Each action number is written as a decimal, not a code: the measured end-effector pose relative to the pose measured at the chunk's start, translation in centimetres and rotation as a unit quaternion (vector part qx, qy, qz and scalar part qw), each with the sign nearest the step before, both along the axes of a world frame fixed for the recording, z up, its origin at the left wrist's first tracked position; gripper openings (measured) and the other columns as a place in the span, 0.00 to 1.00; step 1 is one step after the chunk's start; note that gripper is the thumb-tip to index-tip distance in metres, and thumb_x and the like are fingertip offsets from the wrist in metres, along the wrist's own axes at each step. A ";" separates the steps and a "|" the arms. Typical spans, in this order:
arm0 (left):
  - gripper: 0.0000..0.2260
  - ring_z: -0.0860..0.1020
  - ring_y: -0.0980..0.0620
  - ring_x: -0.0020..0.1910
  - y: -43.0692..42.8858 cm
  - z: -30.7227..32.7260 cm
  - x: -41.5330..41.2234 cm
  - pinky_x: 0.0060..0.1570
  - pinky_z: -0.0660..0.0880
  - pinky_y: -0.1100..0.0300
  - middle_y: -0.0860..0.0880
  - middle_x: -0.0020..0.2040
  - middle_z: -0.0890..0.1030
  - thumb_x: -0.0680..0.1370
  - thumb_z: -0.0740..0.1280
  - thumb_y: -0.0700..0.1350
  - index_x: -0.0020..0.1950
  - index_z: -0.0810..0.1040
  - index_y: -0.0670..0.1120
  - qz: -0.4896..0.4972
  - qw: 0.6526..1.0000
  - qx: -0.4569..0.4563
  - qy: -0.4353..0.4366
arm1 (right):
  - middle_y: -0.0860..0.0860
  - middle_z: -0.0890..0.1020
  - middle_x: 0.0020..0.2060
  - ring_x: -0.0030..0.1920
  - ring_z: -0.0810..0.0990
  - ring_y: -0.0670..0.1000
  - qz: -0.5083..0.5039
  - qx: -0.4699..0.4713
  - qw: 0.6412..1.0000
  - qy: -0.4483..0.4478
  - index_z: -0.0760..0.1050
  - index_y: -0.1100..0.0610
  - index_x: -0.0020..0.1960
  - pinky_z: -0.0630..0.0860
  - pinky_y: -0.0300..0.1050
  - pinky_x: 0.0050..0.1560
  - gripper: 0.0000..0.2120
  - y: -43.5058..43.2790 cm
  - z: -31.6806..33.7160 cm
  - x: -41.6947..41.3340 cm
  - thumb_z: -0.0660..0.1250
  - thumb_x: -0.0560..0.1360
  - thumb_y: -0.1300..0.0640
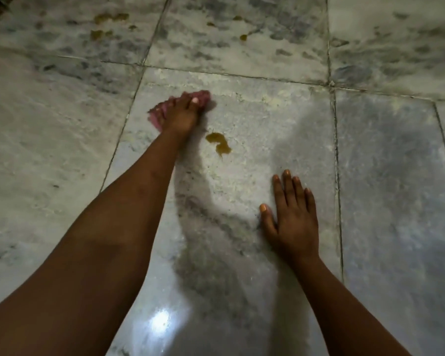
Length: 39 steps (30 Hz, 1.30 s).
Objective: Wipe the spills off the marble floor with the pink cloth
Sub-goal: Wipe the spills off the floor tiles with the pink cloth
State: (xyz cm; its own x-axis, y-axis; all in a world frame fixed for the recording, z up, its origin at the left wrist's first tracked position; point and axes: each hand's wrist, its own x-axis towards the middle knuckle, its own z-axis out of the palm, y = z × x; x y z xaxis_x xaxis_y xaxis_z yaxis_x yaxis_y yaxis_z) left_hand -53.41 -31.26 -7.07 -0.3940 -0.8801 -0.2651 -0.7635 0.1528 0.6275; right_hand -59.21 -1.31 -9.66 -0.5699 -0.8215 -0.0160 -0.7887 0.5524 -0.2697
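A: Floor (370,176)?
B: Grey-veined marble tiles, glossy, with dark joints.
A: Hands?
B: Left hand (180,114) is out toward 11 o'clock, fingers curled over the cloth (203,96), grasping it against the floor. Right hand (290,217) lies released at 4 o'clock, fingers straight, palm flat on the tile.
A: Cloth?
B: Pink, bunched under the left hand.
A: Spills?
B: One brown spill (217,145) near the left hand, at its 4 o'clock, apart from the cloth. Smaller spots (111,18) lie from 11 to 12 o'clock, well apart.
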 end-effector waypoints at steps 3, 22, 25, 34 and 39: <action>0.23 0.49 0.46 0.76 5.1 -0.2 -2.5 0.73 0.52 0.49 0.46 0.78 0.52 0.82 0.49 0.55 0.76 0.55 0.50 -0.137 0.990 0.008 -0.010 | 0.56 0.58 0.75 0.75 0.55 0.55 0.000 -0.007 1.000 -0.011 0.56 0.55 0.76 0.47 0.51 0.74 0.31 -0.1 0.3 0.0 0.49 0.76 0.43; 0.27 0.46 0.45 0.77 10.4 -2.1 1.4 0.71 0.36 0.46 0.49 0.78 0.50 0.78 0.41 0.60 0.76 0.49 0.55 -0.299 0.922 -0.197 -0.148 | 0.56 0.56 0.76 0.76 0.52 0.54 -0.002 0.010 1.000 -0.018 0.55 0.56 0.76 0.48 0.53 0.74 0.31 -0.3 0.3 -0.1 0.50 0.76 0.43; 0.25 0.46 0.50 0.76 12.9 -1.4 7.7 0.72 0.38 0.50 0.52 0.77 0.50 0.79 0.43 0.59 0.76 0.51 0.56 -0.371 0.902 -0.184 -0.124 | 0.56 0.55 0.76 0.76 0.51 0.54 0.000 0.012 1.000 -0.023 0.54 0.56 0.76 0.48 0.53 0.74 0.32 -0.3 0.3 -0.1 0.50 0.77 0.43; 0.24 0.46 0.44 0.76 -1.1 -1.8 5.4 0.72 0.40 0.39 0.48 0.78 0.50 0.81 0.43 0.57 0.77 0.49 0.54 -0.067 0.965 -0.161 -0.195 | 0.56 0.53 0.76 0.76 0.49 0.54 -0.002 0.011 0.999 -0.032 0.51 0.56 0.77 0.47 0.53 0.74 0.32 -0.2 0.3 -0.1 0.48 0.77 0.42; 0.23 0.45 0.42 0.76 -0.6 -2.1 -3.4 0.71 0.38 0.37 0.48 0.78 0.49 0.81 0.44 0.57 0.77 0.49 0.56 -0.150 0.958 -0.166 -0.177 | 0.56 0.53 0.76 0.76 0.49 0.54 -0.003 0.010 1.000 -0.027 0.52 0.55 0.77 0.46 0.52 0.74 0.32 -0.1 0.1 0.0 0.48 0.77 0.42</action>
